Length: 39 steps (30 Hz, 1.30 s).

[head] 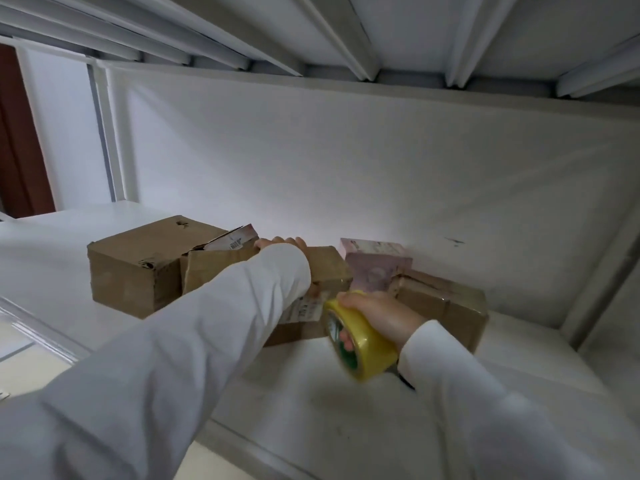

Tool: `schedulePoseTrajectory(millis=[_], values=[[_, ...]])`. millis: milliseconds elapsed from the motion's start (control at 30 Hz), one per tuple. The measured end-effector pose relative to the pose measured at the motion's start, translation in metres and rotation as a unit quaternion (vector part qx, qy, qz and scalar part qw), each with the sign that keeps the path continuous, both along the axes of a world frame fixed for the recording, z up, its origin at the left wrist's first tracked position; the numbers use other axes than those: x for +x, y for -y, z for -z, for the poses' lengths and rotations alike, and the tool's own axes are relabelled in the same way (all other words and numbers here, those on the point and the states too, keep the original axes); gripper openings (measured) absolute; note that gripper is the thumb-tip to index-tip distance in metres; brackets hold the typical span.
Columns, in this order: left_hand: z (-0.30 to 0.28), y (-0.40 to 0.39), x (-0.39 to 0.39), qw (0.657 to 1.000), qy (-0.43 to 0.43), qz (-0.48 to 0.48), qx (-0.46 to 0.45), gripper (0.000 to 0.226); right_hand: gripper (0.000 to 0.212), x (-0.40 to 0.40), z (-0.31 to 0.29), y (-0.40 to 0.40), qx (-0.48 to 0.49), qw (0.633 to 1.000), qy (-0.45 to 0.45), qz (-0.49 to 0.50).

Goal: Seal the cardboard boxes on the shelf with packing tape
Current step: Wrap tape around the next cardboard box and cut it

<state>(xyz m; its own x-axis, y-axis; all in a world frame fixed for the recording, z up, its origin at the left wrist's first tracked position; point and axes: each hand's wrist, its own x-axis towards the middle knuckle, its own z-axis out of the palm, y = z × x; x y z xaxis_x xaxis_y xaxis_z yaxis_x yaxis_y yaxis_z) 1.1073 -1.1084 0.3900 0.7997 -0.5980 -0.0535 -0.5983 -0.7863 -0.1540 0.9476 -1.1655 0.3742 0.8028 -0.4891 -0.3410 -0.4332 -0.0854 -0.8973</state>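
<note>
Three cardboard boxes stand in a row on the white shelf point(346, 393). The left box point(135, 268) has a torn, open flap on its right side. My left hand point(282, 243) reaches over the middle box point(327, 268); its fingers curl over the box's far top edge and the sleeve hides most of the hand. My right hand point(375, 311) grips a yellow roll of packing tape point(360, 344) just in front of the middle box, with fingers through the core. The right box point(446, 303) sits behind that hand.
A pinkish carton point(374, 268) stands behind the middle and right boxes against the white back panel point(346, 161). The underside of the upper shelf point(346, 29) hangs close overhead. A shelf post point(110, 140) rises at the left, another at the right.
</note>
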Motion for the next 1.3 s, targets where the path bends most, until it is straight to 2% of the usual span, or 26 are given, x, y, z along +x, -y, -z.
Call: schedulePoseTrajectory(millis=[100,200,300,400,567,633,733,833,933,1133,1200,1300], values=[[-0.001,0.004,0.004,1.000,-0.002,0.008,0.030,0.094,0.027,0.009,0.014,0.003,0.033,0.999,0.035,0.014],[-0.007,0.000,0.007,0.998,-0.016,0.046,0.046,0.086,0.028,0.021,0.023,0.003,0.014,0.998,0.054,0.009],[-0.010,-0.006,0.014,0.994,-0.092,0.057,-0.014,0.100,0.029,0.030,0.029,0.006,0.015,0.998,0.062,0.005],[-0.012,-0.010,0.018,0.983,-0.158,0.053,-0.083,0.097,0.035,0.039,0.037,0.009,0.030,0.998,0.061,0.012],[-0.002,-0.007,0.015,0.992,-0.088,0.053,-0.074,0.101,0.028,0.045,0.045,0.006,0.056,0.996,0.062,0.033],[0.000,-0.007,0.016,0.992,-0.084,0.051,-0.074,0.099,0.030,0.046,0.045,0.006,0.055,0.996,0.067,0.037],[-0.002,-0.009,0.017,0.991,-0.086,0.059,-0.080,0.097,0.035,0.047,0.046,0.008,0.005,0.998,0.051,0.034],[-0.004,-0.008,0.018,0.991,-0.098,0.059,-0.068,0.096,0.032,0.043,0.045,0.006,0.003,0.999,0.036,0.030],[-0.005,-0.007,0.018,0.991,-0.096,0.059,-0.066,0.097,0.048,0.043,0.054,0.008,-0.030,0.999,0.011,0.029],[0.000,-0.011,0.019,0.990,-0.077,0.065,-0.095,0.093,0.062,0.044,0.062,0.001,-0.025,0.999,0.026,0.033],[0.000,-0.011,0.021,0.991,-0.071,0.065,-0.098,0.093,0.057,0.042,0.063,0.006,-0.010,1.000,0.015,0.019],[0.002,-0.011,0.023,0.991,-0.057,0.066,-0.098,0.094,0.036,0.032,0.061,0.022,-0.001,1.000,-0.007,-0.027]])
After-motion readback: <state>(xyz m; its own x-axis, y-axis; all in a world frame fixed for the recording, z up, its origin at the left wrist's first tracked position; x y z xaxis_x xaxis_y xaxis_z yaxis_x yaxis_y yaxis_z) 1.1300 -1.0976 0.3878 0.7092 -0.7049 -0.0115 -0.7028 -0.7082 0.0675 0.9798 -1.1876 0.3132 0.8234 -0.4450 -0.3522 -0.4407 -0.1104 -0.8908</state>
